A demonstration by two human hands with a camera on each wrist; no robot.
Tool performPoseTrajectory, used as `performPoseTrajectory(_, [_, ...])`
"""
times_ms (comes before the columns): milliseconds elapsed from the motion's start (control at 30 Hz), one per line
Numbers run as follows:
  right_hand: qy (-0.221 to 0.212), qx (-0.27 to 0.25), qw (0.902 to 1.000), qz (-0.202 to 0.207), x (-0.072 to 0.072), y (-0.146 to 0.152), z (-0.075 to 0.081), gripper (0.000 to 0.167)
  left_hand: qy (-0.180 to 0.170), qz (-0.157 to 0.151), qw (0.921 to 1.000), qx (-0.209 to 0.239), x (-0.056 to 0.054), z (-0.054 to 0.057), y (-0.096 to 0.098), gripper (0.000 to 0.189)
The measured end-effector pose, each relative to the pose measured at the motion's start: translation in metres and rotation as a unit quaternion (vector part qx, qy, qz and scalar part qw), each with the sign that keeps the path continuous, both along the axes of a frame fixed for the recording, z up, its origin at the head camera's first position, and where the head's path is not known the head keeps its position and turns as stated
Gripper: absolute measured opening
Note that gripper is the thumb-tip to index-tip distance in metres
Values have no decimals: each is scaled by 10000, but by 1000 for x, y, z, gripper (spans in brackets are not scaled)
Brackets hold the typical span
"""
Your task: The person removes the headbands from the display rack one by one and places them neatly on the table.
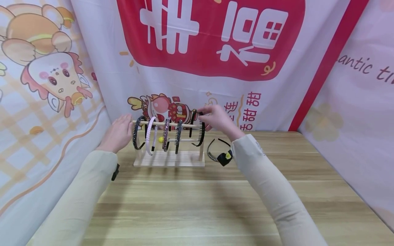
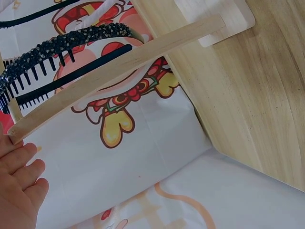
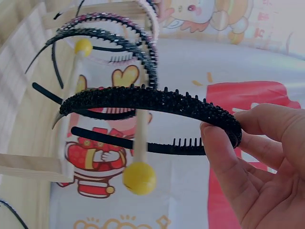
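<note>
My right hand (image 1: 217,118) pinches the top of a black beaded headband (image 3: 152,99) with comb teeth, at the right end of a wooden rack (image 1: 169,164). Between the headband's two arms passes the rack's bar, tipped with a yellow ball (image 3: 139,178). At the opposite end, my left hand (image 1: 116,135) touches the top of the rack's wooden upright (image 2: 114,76); part of that hand is cut off in the left wrist view. Along the rack hang a dark beaded headband (image 1: 135,135), a light pink one (image 1: 148,135), a pinkish glitter one (image 1: 165,136) and a dark glitter one (image 1: 177,138).
Right of the rack, a black headband with a bow (image 1: 224,158) lies on the wooden table (image 1: 191,205). A printed cloth (image 1: 172,78) hangs close behind the rack, and more cloth walls flank the table on both sides.
</note>
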State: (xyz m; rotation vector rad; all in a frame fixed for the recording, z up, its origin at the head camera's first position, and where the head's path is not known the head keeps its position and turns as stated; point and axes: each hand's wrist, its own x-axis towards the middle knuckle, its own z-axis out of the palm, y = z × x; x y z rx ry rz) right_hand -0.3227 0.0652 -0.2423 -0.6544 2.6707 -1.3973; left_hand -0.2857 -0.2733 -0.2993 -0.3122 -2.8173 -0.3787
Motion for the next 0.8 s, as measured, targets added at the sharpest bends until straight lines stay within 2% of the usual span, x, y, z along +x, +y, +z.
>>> performPoseTrajectory(300, [58, -242, 9994, -251, 0, 15, 9, 36, 24, 8, 10000, -3, 1, 1, 1, 50])
performPoseTrajectory(800, [161, -434, 9973, -565, -11, 52, 7, 36, 55, 0, 10000, 13, -2, -1, 1, 50])
